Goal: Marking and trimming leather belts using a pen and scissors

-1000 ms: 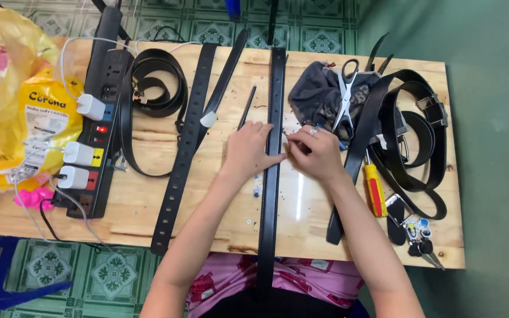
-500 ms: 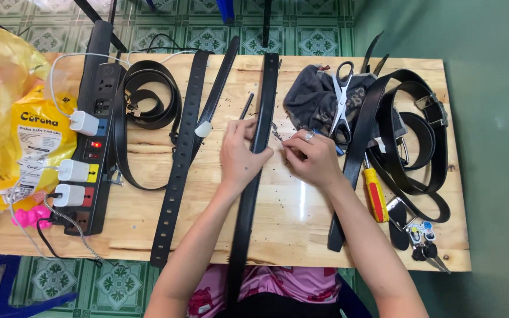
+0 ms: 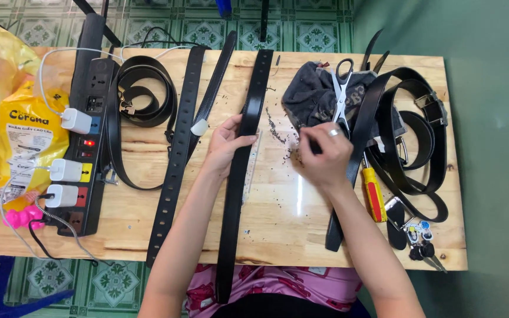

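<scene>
A long black belt strap (image 3: pixel 253 112) runs from the table's far edge down over the near edge. My left hand (image 3: pixel 226 144) grips it from its left side at mid-table, thumb over the strap. A clear ruler (image 3: pixel 253 168) lies just right of the strap. My right hand (image 3: pixel 325 156), with a ring on one finger, is off the strap, its fingers curled at the near edge of a dark cloth (image 3: pixel 310 100). Whether it holds something small is hidden. Scissors (image 3: pixel 340 88) lie on the cloth. Dark crumbs (image 3: pixel 277 132) are scattered between my hands.
On the wooden table (image 3: pixel 290 235), a punched black strap (image 3: pixel 175 159) and a coiled belt (image 3: pixel 145 94) lie to the left. A power strip (image 3: pixel 86 126) with white chargers and a yellow bag (image 3: pixel 7 135) sit farther left. At right are tangled belts (image 3: pixel 416 147), a red-yellow screwdriver (image 3: pixel 373 194) and keys (image 3: pixel 422 244).
My right hand has left the strap and moved right to the cloth. My left hand stays on the strap, whose lower end has swung slightly left.
</scene>
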